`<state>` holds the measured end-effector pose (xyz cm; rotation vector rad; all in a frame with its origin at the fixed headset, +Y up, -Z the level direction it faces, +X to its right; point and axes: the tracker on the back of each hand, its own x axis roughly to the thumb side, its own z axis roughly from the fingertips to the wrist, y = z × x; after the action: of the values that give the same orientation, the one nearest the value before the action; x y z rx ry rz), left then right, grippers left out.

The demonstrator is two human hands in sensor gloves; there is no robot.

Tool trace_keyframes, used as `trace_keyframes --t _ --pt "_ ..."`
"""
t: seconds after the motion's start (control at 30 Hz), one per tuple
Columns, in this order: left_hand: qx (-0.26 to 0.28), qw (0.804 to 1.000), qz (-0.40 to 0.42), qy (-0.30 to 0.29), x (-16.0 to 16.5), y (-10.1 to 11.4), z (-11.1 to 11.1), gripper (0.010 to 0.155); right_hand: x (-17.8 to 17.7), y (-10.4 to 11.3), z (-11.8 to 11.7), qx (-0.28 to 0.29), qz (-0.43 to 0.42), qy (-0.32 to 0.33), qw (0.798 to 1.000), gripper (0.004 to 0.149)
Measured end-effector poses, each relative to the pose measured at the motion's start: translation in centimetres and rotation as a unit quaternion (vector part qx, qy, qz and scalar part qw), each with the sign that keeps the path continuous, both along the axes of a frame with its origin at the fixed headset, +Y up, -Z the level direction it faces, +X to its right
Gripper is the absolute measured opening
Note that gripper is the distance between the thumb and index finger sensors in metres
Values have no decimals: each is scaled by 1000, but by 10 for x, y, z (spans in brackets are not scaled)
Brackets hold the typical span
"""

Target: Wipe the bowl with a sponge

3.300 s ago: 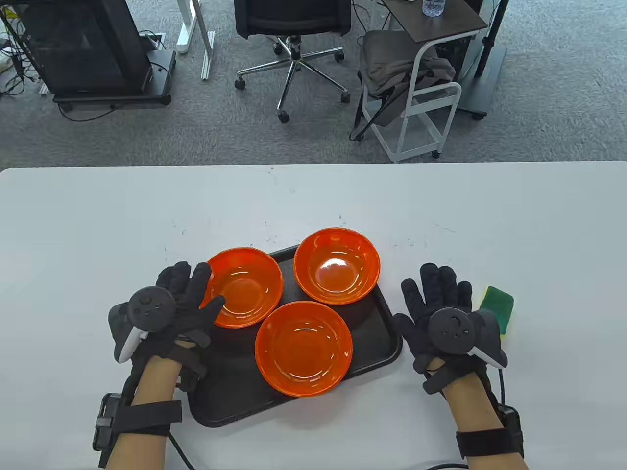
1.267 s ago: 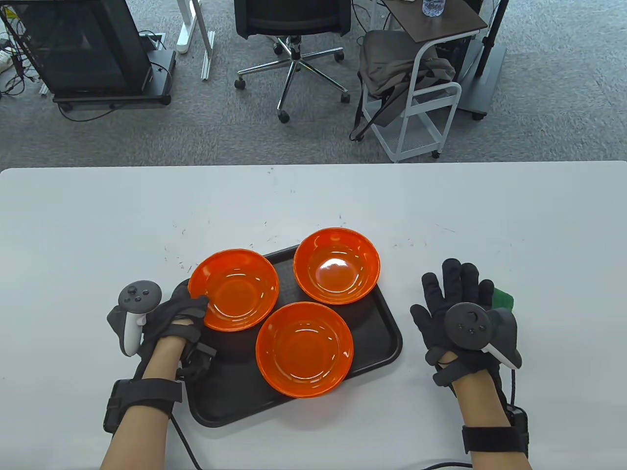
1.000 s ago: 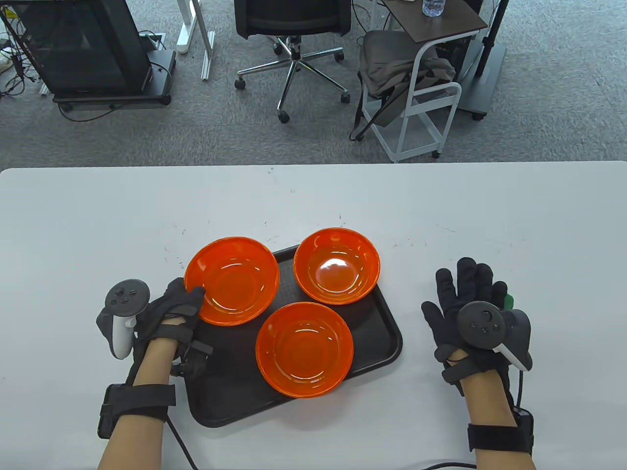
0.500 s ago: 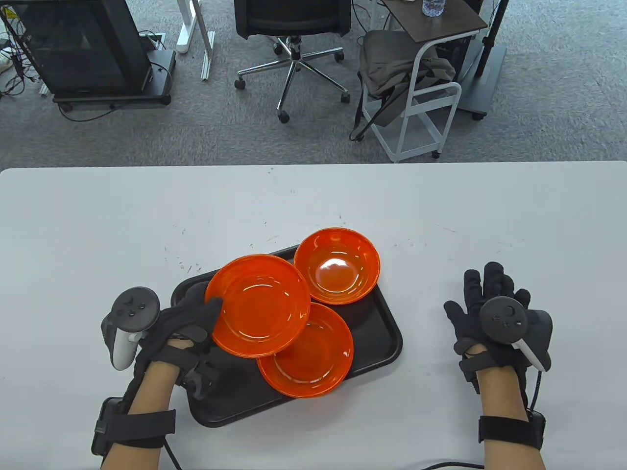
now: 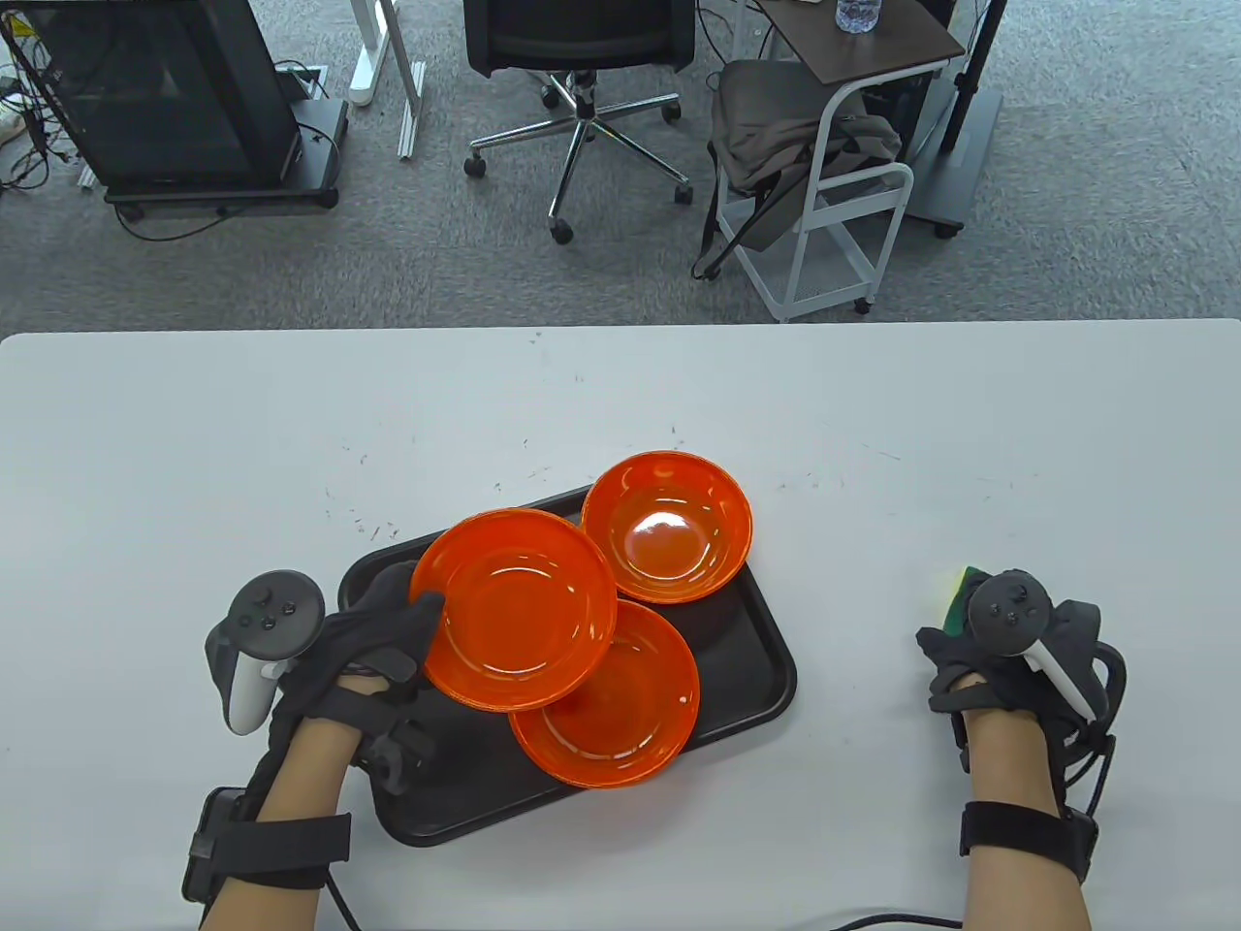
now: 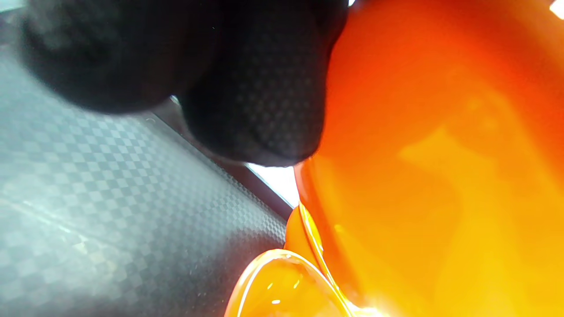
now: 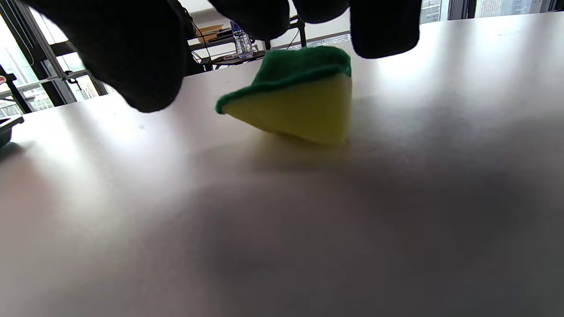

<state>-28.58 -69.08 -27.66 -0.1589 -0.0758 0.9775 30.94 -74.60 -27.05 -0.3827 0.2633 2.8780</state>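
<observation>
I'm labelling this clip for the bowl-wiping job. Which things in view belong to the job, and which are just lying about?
In the job:
- lifted bowl, gripped at its rim by the left hand
- sponge, tilted up off the table under the right hand

Lying about:
- far bowl and near bowl
- black tray under them
- white table
</observation>
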Motion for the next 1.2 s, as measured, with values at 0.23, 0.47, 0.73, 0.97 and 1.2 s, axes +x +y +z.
trace_keyframes --t 0.23,0.47,0.73,0.97,1.2 --pt "-1 1000 -3 0 1 -1 0 59 2 -9 -5 -26 16 5 1000 77" --pt "-5 1000 -6 -5 5 -2 0 59 5 -16 -11 -18 32 9 999 76" --pt "-6 1000 -10 -7 6 -4 0 59 5 -16 -11 20 64 19 998 61" --pt "-3 1000 -11 -8 6 -3 1 59 1 -4 -3 83 33 25 996 57" --pt "4 1000 -6 -9 6 -2 2 59 -21 18 -3 134 32 68 988 57"
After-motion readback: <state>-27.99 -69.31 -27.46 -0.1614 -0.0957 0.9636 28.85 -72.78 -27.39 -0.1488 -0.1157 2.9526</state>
